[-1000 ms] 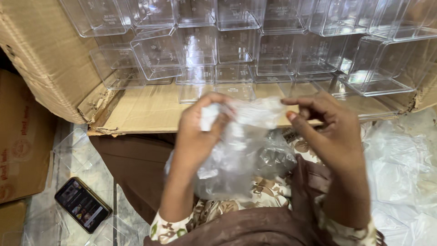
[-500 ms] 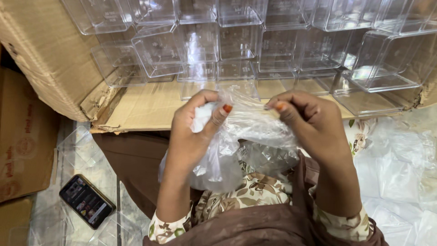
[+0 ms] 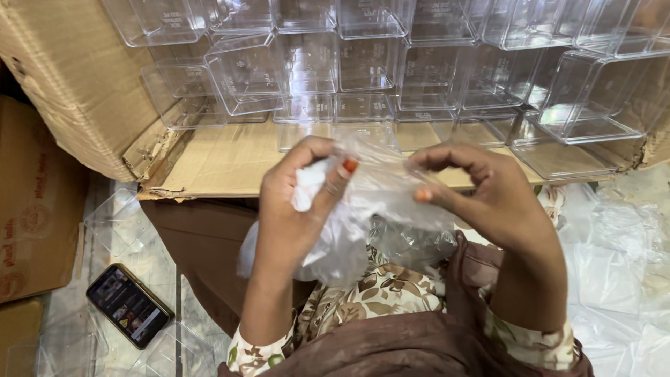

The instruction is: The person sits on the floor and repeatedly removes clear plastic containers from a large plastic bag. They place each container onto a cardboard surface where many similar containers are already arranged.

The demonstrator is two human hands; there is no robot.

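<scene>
Plastic bag (image 3: 363, 223) now pinched at its top edge by left hand (image 3: 296, 209) and right hand (image 3: 488, 202).
Hands closer than a second ago, mouth gathered; clear boxes (image 3: 363, 63) beyond fingers.

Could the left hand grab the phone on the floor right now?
Probably not at once: the left hand is pinching the clear plastic bag together with the right hand. The phone lies uncovered on the floor on that side, so the way looks free once the hand lets go.
</scene>
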